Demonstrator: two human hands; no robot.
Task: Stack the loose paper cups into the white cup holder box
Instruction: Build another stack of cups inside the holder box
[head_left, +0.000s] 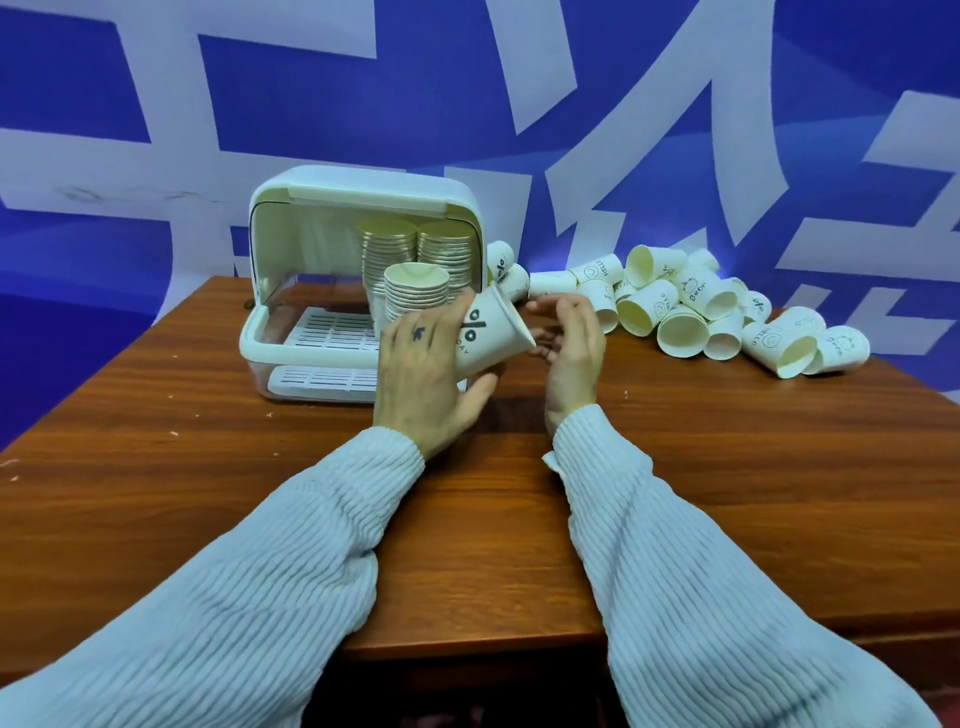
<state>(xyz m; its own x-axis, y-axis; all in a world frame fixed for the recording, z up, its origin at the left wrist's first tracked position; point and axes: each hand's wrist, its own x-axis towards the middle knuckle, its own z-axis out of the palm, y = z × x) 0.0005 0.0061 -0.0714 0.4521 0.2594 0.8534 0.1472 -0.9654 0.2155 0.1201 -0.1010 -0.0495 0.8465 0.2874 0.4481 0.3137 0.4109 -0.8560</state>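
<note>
Before the box (291, 208), left-hand fingers (400, 338) clasp a tilted cup (488, 332); right-hand fingers (571, 317) spread, empty.

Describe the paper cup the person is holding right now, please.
The held cup is white paper with a dark printed face-like mark and small lettering. It is tilted, rim pointing right and downward, base toward the box. The left hand grips it, fingers over its side and thumb beneath. The right hand is open beside its rim.
</note>
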